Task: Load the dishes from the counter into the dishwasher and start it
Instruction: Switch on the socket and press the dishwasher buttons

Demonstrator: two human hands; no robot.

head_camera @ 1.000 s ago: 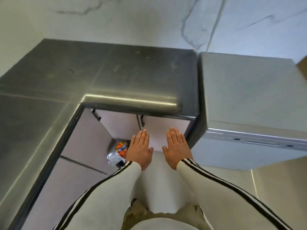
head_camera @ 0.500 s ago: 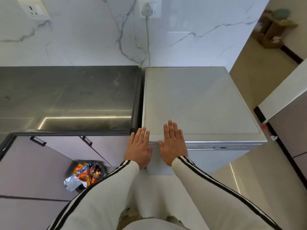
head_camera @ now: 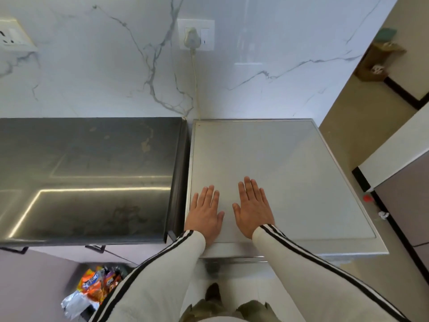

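A silver dishwasher (head_camera: 287, 173) stands against the marble wall, seen from above, its flat top bare and its door shut. My left hand (head_camera: 205, 213) and my right hand (head_camera: 253, 209) are held flat, palms down, fingers straight, over the front part of that top, side by side and holding nothing. To the left lies the dark counter (head_camera: 88, 177); no dishes show on the part in view.
A plug and cord (head_camera: 192, 40) run from a wall socket down behind the dishwasher. A bin with colourful wrappers (head_camera: 92, 289) stands on the floor at lower left, below cabinet doors with dark handles (head_camera: 96, 248). Tan floor and a cabinet (head_camera: 404, 173) lie to the right.
The view has swung right from the counter corner to the dishwasher. Both hands, still flat and side by side, have moved forward from the front edge to above its top.
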